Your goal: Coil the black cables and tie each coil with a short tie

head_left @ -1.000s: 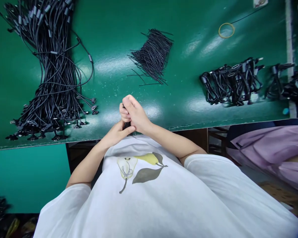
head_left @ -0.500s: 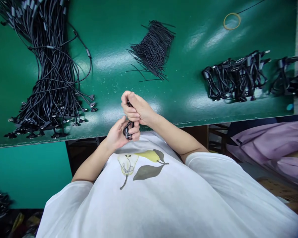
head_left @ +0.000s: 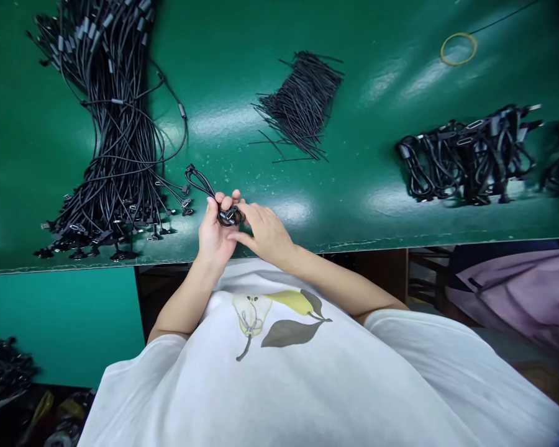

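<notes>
A folded black cable (head_left: 229,216) is gripped in my left hand (head_left: 213,236), near the front of the table. Its looped end sticks out past the thumb to the upper left, and a connector shows at the fingers. My right hand (head_left: 270,236) meets the same cable from the right, fingertips at the connector end and thumb lying below it. Part of the bundle is hidden by the fingers. Just left of my hands lies a large bunch of loose black cables (head_left: 121,136) with grey sleeves and connectors.
A pile of short black ties (head_left: 302,102) lies mid-table. Folded black cables (head_left: 468,155) sit in a row at the right. A yellow ring (head_left: 459,49) is on the green table (head_left: 386,37). Pink cloth (head_left: 517,279) shows at the right, more cables (head_left: 4,366) at lower left.
My hands have shifted from one above the other to side by side. The cable has turned, and its loop now points to the upper left. The whole view has shifted slightly.
</notes>
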A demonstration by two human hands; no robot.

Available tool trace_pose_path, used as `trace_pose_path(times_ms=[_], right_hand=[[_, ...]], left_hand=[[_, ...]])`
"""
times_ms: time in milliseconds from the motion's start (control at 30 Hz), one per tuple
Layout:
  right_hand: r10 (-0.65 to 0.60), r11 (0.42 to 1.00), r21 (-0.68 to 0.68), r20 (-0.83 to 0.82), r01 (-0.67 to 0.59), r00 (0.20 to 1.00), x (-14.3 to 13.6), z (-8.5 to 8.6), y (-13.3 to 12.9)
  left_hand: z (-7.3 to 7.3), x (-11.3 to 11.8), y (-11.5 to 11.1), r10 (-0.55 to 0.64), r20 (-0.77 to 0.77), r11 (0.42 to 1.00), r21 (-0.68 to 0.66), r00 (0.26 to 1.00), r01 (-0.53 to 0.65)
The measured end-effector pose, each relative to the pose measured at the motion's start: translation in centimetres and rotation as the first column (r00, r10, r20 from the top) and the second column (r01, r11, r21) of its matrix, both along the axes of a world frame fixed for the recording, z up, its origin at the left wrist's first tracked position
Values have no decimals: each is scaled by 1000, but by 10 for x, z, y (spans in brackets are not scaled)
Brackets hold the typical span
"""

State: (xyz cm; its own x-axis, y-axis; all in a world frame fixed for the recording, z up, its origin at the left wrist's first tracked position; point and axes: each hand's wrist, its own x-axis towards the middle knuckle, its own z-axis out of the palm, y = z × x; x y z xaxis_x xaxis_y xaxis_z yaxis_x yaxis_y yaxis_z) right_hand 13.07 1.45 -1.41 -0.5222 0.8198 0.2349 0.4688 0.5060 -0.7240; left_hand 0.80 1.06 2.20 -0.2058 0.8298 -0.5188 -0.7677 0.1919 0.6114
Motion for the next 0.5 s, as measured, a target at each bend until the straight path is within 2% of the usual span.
trace_pose_path(times_ms=[167, 267, 400, 500], right_hand=[[-87, 986, 152, 150, 64, 985, -14, -5, 0], [-125, 978, 187, 174, 92, 977, -18, -6, 2], [-97, 995, 56, 203, 88, 974, -21, -4, 1], [28, 995, -97, 217, -7, 976, -9, 7, 6]], left_hand=[[-5, 8, 0, 23, -113, 1000, 0, 993, -24], [-8, 12, 1, 47, -104, 998, 44, 993, -43], [-11, 11, 5, 110, -100, 989, 114, 989, -99], [-12, 7, 3, 110, -207, 992, 84, 972, -94]])
